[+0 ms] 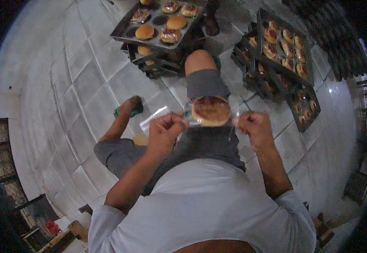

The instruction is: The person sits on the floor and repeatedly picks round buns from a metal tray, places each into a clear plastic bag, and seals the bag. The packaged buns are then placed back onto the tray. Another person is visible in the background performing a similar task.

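A round bun (pixel 211 113) with a brown topping hangs above my lap in a clear plastic bag (pixel 186 114). My left hand (pixel 164 127) is closed, pinching the bag at the bun's left side. My right hand (pixel 253 125) pinches clear plastic at the bun's right side. More flat clear plastic (pixel 153 119) shows just left of my left hand; whether that hand holds it too, I cannot tell. Beyond my knee, a dark baking tray (pixel 122 31) bears several buns, some wrapped and some bare.
That tray tops a stack of other trays (pixel 149 65). At the right stand more stacked trays (pixel 262 59) of wrapped buns, one lower tray (pixel 303 122) jutting out. Dark racked trays (pixel 339 42) rise at the far right. Around my legs lies a tiled floor (pixel 88 82).
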`<state>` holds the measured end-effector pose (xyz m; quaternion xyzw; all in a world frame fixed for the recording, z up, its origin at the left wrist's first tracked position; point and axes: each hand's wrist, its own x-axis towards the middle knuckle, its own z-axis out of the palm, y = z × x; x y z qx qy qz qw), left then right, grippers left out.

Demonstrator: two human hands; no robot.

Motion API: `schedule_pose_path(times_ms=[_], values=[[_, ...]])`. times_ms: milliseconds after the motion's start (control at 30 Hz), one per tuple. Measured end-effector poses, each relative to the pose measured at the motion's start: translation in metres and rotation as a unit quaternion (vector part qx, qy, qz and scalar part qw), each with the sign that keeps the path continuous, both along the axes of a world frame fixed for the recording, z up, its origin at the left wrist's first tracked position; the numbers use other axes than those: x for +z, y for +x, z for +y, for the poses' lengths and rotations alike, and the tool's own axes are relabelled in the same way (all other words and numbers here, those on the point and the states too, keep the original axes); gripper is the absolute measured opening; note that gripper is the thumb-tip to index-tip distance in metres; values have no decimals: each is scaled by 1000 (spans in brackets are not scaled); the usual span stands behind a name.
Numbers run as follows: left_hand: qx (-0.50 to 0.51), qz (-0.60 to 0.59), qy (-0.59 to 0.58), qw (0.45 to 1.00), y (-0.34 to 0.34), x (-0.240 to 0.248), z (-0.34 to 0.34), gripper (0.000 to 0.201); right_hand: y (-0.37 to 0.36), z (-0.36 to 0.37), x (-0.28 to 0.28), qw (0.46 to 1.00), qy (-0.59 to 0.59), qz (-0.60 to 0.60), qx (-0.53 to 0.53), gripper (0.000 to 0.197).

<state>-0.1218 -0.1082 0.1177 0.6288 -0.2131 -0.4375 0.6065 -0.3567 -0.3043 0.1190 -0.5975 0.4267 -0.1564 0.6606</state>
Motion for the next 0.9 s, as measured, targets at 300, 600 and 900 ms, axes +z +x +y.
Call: schedule_pose_path(times_ms=[300,600,900], values=[[-102,-305,117,940,-41,-50,7,26,-28,29,-97,985,-133,44,-103,32],[13,-295,73,953,-21,-67,33,26,84,35,-2,971,-30,-5,236,42],[191,-99,107,971,11,-87,101,15,376,-119,68,689,-690,-209,73,49]])
